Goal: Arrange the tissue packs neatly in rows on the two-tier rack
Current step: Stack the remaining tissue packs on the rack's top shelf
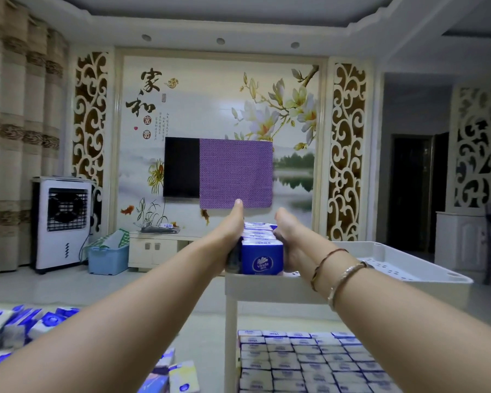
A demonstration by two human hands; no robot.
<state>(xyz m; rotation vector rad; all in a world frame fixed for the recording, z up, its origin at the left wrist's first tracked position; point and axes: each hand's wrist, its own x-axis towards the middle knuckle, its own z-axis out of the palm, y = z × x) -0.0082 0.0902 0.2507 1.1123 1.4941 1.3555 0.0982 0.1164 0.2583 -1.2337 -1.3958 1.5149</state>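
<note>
We judge step: squaring first row of blue-and-white plastic-wrapped tissue packs (262, 258) along left edge of top tier of white plastic two-tier rack (425, 275). Left hand (233, 228) flat against row's left side, right hand (285, 228) flat against right side, fingers straight, squeezing, gripping nothing. Row count unclear, roughly six packs. Lower tier (309, 361) full, about five across. Loose packs on floor (26, 324), uncounted. Next: let go, fetch more packs, start second row beside.

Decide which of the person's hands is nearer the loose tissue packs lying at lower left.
Left. The left hand presses the row's near side; the right hand lies beyond it, farther from the loose tissue packs.
</note>
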